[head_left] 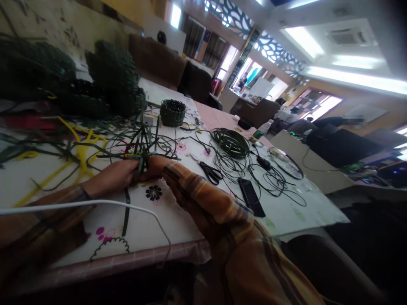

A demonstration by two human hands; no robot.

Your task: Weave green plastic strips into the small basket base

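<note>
Both my hands meet over the table at the left centre, at a bundle of crossed dark green strips (143, 140). My left hand (112, 177) has its fingers closed on the strips from the left. Close beside it, my right hand (156, 166) is closed on the same bundle from the right, partly hidden by its plaid sleeve. One green strip hangs down below my hands over the patterned tablecloth (152, 224). Yellow strips (83, 152) lie left of the bundle among loose green ones.
A round woven green basket (173, 112) stands behind my hands. Scissors (210, 171), a coil of green strip (230, 143) and a dark flat object (251, 197) lie to the right. Large dark green piles (111, 76) rise at the back left. A white cable (95, 202) crosses the foreground.
</note>
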